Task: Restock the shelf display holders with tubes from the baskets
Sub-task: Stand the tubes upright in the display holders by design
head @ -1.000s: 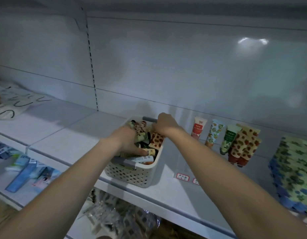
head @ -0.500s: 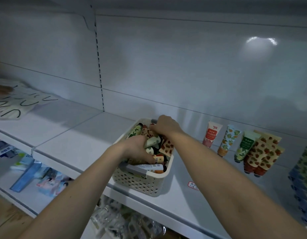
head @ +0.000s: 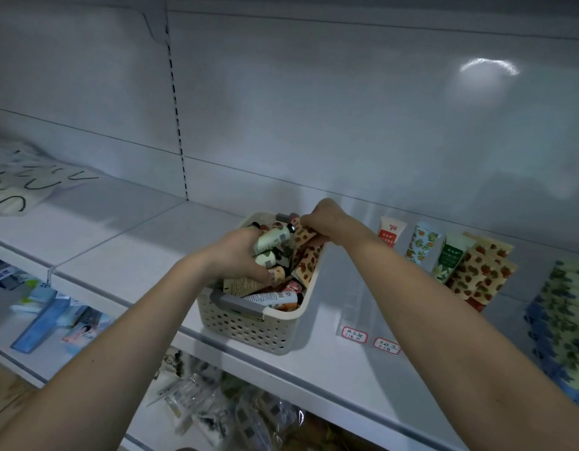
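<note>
Head view: beige basket (head: pixel 249 330) brims with jumbled tubes (head: pixel 272 298).

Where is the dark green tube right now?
In the head view, the dark green tube stands at the back of the shelf, right of the basket, between a floral tube and the strawberry-print tubes.

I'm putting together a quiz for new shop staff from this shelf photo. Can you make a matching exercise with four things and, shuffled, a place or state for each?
Things
1. cream basket
2. red-and-white tube
3. price labels
4. right hand

Places or states
A. lie flat on the shelf
B. pinches a strawberry-print tube
C. stands upright at the back panel
D. filled with mixed tubes

Pairs: 1-D, 2-C, 3-A, 4-B
</note>
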The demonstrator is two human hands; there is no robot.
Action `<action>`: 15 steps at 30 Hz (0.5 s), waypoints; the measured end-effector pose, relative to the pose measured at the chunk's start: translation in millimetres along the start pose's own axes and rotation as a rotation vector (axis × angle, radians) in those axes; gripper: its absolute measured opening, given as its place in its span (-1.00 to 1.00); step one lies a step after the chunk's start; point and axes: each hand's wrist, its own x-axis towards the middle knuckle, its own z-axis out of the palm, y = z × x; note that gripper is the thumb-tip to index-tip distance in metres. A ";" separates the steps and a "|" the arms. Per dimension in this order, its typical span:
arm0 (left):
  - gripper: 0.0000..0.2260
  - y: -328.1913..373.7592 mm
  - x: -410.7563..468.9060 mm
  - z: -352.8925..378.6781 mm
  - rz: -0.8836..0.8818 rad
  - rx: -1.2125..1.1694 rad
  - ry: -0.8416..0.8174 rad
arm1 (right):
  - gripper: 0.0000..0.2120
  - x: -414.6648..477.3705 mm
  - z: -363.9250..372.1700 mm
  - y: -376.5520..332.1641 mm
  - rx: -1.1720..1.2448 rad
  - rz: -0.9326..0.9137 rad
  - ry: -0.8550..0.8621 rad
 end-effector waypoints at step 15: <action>-0.80 36.7 -44.0 -4.0 -0.133 -1.054 0.571 | -0.82 -97.9 -64.0 21.7 0.484 -0.178 0.166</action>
